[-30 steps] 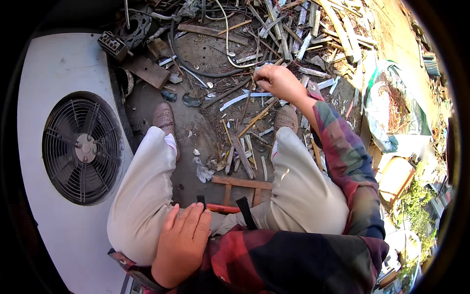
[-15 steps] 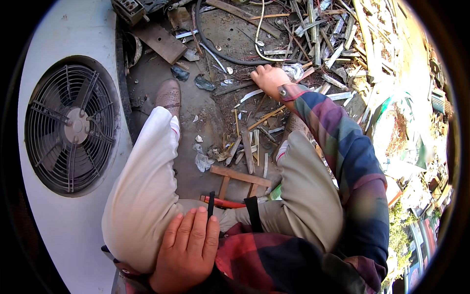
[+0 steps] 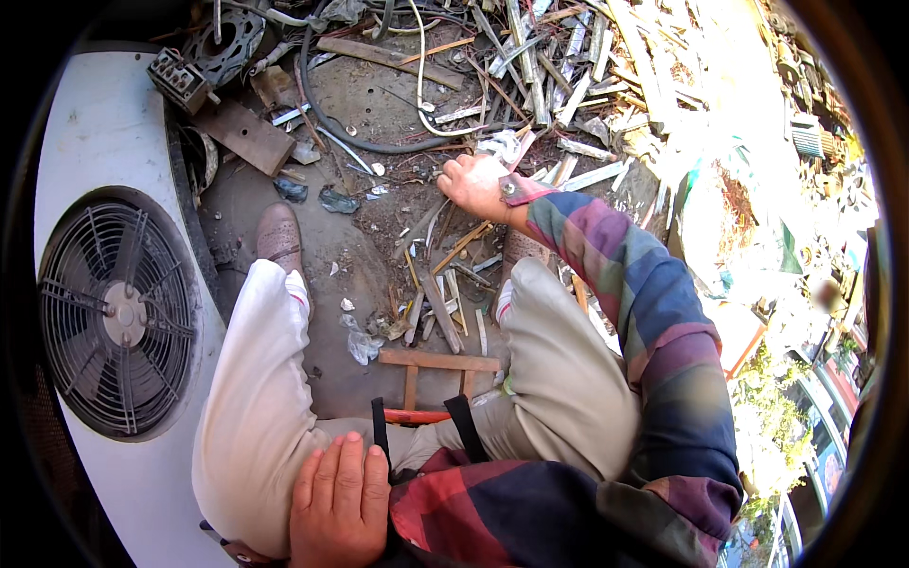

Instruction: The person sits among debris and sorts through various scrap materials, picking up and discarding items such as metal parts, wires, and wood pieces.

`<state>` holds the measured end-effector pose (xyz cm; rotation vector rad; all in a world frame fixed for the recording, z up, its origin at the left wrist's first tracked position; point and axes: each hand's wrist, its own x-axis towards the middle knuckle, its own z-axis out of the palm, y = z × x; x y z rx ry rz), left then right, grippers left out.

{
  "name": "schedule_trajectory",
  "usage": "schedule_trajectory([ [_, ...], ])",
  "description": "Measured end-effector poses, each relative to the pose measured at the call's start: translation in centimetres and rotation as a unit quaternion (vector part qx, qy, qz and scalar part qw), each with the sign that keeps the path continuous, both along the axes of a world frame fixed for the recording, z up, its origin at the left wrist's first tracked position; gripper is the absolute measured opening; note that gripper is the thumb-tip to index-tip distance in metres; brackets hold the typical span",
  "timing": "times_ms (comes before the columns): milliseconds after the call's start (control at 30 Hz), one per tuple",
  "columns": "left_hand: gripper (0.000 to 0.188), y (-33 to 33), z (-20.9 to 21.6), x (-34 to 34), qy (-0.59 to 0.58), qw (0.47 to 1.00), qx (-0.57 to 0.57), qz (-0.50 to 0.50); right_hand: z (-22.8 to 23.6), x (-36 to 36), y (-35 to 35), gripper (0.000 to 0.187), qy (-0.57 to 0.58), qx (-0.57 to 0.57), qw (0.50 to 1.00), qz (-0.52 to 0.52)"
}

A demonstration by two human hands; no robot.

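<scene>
My right hand [image 3: 476, 187] reaches out over the littered ground, near my right shoe. Its fingers are curled in, and whatever they hold, if anything, is hidden beneath the hand. Just beyond it lies a crumpled clear plastic scrap [image 3: 504, 144]. Thin wood sticks [image 3: 464, 244] and splinters are scattered on the near side of this hand. My left hand [image 3: 339, 502] rests flat on my left thigh, fingers stretched out and holding nothing.
On the left stands a white metal housing with a round fan grille [image 3: 123, 312]. A wood-scrap heap [image 3: 568, 66] and a grey hose [image 3: 379, 147] lie beyond. A small wooden frame [image 3: 440, 362] and a plastic bag [image 3: 362, 343] lie between my legs.
The whole view has shifted, so the ground appears lower and further left. My right hand has drawn slightly closer to me relative to the plastic scrap. My left hand stays on my thigh.
</scene>
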<state>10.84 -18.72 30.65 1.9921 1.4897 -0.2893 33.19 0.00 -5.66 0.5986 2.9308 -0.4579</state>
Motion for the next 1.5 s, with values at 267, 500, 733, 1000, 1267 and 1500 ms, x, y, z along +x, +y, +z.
schedule_trajectory([
  [267,0.036,0.7,0.0,0.1,-0.012,1.0,0.018,-0.018,-0.2,0.8,-0.5,0.011,0.004,-0.037,0.999,0.004],
  [500,0.035,0.9,0.2,-0.2,-0.001,0.997,0.031,-0.065,2.7,-3.5,4.2,0.015,0.087,-0.064,0.993,-0.04],
  [733,0.031,1.4,0.7,-0.4,0.014,0.996,0.046,-0.07,-1.5,-6.7,3.5,0.015,-0.097,0.016,0.992,-0.083],
  [1000,0.032,0.8,0.4,-1.2,-0.003,0.996,0.067,-0.051,5.6,-4.4,4.7,0.024,0.03,-0.114,0.989,-0.093],
  [1267,0.038,0.9,1.1,-1.0,-0.015,0.998,0.059,-0.012,8.3,-1.8,0.9,0.017,0.048,-0.2,0.977,-0.056],
  [1500,0.037,0.8,0.9,-0.4,-0.009,0.997,0.074,-0.007,10.7,-0.3,-2.2,0.017,0.015,-0.239,0.971,0.006],
])
